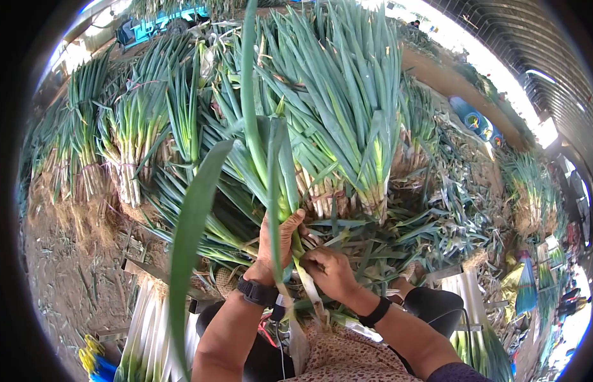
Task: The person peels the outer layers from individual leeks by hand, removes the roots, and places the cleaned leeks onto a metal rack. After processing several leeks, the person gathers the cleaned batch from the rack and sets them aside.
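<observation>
Upright in front of me is a large green onion (250, 108) with long blue-green leaves. My left hand (276, 247) is closed around it where the leaves meet the stalk. Just right of it, my right hand (332, 272) has its fingers curled in a pinch against the stalk; the fingertips are partly hidden. The pale lower stalk (307, 281) slants down between my wrists toward my lap. One broad, loose-hanging leaf (193, 235) bends down to the left, and a pale, limp strip (296, 340) dangles below my left hand.
Bundled green onions (134, 137) with roots stand at the left, and a tall heap of them (347, 95) rises ahead. Leaf scraps (452, 191) litter the ground on the right. Trimmed white stalks (143, 325) rest at my left side, with more stalks (471, 302) at my right.
</observation>
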Demonstrator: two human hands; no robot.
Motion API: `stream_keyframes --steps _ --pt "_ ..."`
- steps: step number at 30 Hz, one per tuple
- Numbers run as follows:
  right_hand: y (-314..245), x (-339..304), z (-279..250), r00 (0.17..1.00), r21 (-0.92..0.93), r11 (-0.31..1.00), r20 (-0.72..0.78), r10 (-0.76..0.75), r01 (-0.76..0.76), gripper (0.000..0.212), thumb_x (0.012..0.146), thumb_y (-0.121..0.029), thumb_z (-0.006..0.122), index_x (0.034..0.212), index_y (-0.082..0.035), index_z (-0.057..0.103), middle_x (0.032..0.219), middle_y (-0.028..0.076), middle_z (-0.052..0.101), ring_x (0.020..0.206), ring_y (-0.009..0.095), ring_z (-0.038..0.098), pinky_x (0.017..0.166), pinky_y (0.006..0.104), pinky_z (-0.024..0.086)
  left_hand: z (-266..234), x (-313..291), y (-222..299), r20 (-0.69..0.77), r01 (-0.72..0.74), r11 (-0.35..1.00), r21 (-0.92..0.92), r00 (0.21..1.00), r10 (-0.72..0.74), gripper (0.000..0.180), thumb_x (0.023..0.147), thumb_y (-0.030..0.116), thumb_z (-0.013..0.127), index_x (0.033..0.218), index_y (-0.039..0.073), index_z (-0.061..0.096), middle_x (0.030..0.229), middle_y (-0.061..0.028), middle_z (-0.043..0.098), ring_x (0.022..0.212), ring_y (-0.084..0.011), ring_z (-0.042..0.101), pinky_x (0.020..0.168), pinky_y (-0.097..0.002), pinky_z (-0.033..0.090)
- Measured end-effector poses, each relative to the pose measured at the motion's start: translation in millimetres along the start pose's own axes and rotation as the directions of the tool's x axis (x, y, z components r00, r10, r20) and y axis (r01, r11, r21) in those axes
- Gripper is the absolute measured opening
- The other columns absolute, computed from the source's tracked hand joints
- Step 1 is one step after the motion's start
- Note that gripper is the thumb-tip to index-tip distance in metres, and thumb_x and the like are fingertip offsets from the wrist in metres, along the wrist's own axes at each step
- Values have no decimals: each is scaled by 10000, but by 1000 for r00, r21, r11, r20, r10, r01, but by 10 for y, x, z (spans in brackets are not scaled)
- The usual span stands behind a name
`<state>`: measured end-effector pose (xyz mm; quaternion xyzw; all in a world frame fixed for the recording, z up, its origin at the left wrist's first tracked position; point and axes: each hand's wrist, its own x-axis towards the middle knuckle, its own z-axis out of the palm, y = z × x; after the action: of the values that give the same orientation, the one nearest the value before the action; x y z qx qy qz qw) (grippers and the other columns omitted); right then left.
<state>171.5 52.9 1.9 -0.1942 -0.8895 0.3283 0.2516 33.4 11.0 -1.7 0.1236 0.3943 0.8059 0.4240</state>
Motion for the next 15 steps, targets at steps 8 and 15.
stream_keyframes --steps 8,15 --pt "97 -5 4 988 420 901 -60 144 -105 265 814 -29 599 1060 -18 500 936 119 577 814 121 572 657 270 477 -118 77 -11 100 192 953 -234 980 -173 183 852 160 512 996 47 504 857 -46 530 736 -156 510 626 -284 435" --pt "285 31 141 999 7 1000 -33 20 -20 331 680 -25 713 959 -42 537 870 82 559 719 176 589 633 250 485 -75 65 -66 76 259 908 -330 966 -247 167 853 188 499 940 46 514 834 -60 515 742 -179 493 667 -298 413"
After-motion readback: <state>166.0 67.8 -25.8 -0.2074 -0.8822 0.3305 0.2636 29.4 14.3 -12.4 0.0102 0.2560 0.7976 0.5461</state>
